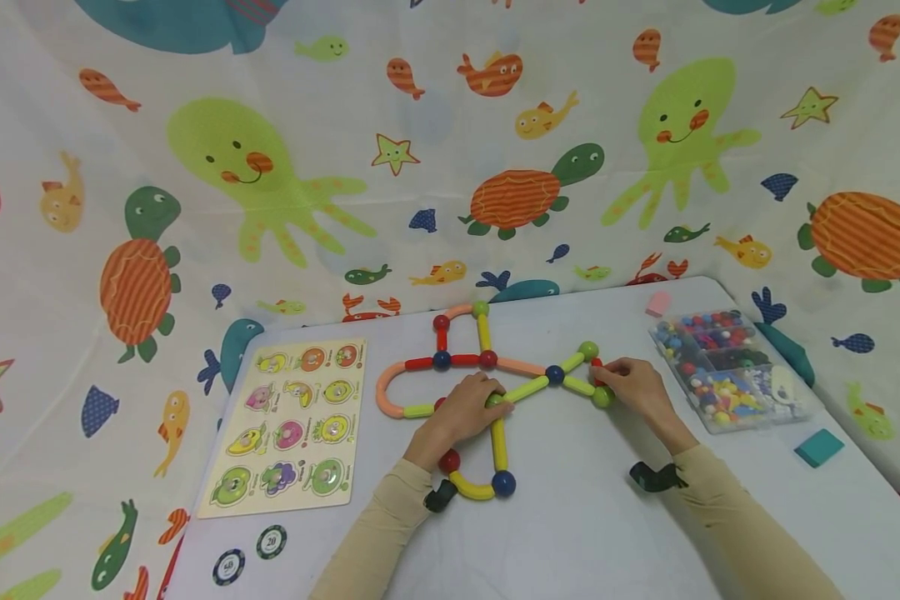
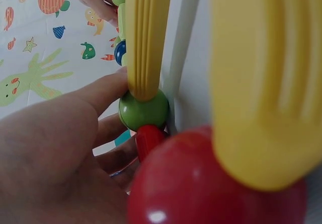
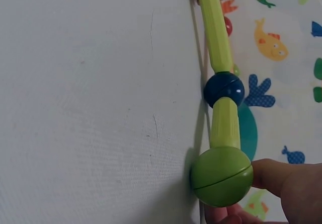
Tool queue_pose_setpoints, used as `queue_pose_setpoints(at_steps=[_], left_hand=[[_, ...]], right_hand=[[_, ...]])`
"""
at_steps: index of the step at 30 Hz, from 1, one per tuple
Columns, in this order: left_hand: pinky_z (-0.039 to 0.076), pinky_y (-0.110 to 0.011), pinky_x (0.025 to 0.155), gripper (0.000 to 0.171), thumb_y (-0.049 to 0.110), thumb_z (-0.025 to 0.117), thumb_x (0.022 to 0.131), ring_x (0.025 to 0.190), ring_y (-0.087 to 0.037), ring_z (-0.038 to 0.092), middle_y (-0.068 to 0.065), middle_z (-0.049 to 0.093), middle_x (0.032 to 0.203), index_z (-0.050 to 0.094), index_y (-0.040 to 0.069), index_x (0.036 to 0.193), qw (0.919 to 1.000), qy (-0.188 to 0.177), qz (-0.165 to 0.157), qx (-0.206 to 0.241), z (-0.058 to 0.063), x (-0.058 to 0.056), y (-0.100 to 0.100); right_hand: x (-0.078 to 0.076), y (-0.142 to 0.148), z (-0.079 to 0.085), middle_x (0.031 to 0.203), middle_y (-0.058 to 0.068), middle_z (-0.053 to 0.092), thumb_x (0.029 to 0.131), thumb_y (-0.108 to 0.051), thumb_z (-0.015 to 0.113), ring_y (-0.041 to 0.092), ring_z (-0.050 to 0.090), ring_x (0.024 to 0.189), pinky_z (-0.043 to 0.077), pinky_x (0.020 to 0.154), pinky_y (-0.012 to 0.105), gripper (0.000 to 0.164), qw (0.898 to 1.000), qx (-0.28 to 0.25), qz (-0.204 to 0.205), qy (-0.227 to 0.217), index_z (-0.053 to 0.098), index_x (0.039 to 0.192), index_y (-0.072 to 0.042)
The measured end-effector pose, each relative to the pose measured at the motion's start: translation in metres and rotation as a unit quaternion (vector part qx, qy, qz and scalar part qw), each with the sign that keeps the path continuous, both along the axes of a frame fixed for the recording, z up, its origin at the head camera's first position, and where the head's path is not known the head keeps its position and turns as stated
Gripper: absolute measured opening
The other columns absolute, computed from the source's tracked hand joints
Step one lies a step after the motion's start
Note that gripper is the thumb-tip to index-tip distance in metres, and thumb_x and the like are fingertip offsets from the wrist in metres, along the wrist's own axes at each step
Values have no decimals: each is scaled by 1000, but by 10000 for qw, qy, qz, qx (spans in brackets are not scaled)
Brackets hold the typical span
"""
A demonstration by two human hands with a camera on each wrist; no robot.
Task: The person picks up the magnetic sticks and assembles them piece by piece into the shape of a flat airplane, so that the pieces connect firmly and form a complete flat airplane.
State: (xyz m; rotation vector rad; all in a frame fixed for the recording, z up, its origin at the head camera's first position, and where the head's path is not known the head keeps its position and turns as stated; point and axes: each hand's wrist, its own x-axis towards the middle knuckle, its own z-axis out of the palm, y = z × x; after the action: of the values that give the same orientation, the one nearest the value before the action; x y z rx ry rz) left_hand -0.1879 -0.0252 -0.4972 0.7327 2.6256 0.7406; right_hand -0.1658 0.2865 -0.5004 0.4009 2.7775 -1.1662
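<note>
A flat figure of magnetic rods and balls lies on the table. My left hand point(image 1: 461, 410) lies over its middle, thumb and fingers round a green ball point(image 2: 143, 110) where a yellow rod point(image 1: 499, 446) and a lime rod point(image 1: 527, 389) meet. Part of the figure is hidden under this hand. At the right end, my right hand point(image 1: 640, 387) pinches a short red rod point(image 1: 597, 372) between two green balls, the upper ball point(image 1: 588, 350) and the lower ball point(image 1: 603, 397). Lime rods join both balls to a dark blue ball point(image 1: 554, 375).
A fruit puzzle board point(image 1: 311, 337) lies at the left, with two poker chips point(image 1: 272, 542) in front of it. At the right stand a divided clear box point(image 1: 720, 421) of small colored pieces, a teal block point(image 1: 819, 448) and a pink block point(image 1: 658, 303). A sea-animal curtain point(image 1: 435, 167) hangs behind.
</note>
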Motion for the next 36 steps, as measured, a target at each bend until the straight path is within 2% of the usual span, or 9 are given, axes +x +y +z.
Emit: queue_pose_setpoints(at_steps=[20, 28, 33, 36], left_hand=[[50, -33, 95, 38, 40, 63, 100, 102, -16, 53, -2, 61, 116, 66, 13, 127, 10000, 70, 57, 4, 2, 6, -6], [50, -34, 95, 39, 40, 63, 100, 102, -16, 53, -2, 61, 115, 66, 13, 128, 9999, 52, 93, 48, 3, 6, -8], [52, -32, 95, 41, 41, 63, 100, 102, -15, 54, 0, 62, 112, 65, 14, 131, 9994, 43, 241, 241, 4, 6, -12], [53, -33, 98, 42, 42, 62, 100, 107, -14, 56, 0, 61, 119, 64, 14, 132, 9982, 86, 401, 448, 7, 7, -18]], right_hand=[[-2, -5, 2, 113, 20, 69, 96, -50, 64, 29, 61, 99, 45, 77, 33, 55, 9999, -33, 166, -30, 68, 118, 1], [-3, -5, -1, 115, 20, 68, 99, -50, 60, 29, 59, 99, 45, 78, 33, 56, 9998, -54, 174, -54, 67, 120, 1], [1, -2, 0, 119, 22, 66, 101, -50, 55, 30, 59, 100, 46, 78, 33, 58, 9999, -16, 93, -37, 64, 125, 2], [5, -2, 2, 119, 23, 66, 102, -49, 53, 31, 59, 99, 46, 74, 31, 58, 9999, -35, 23, 111, 63, 127, 2]])
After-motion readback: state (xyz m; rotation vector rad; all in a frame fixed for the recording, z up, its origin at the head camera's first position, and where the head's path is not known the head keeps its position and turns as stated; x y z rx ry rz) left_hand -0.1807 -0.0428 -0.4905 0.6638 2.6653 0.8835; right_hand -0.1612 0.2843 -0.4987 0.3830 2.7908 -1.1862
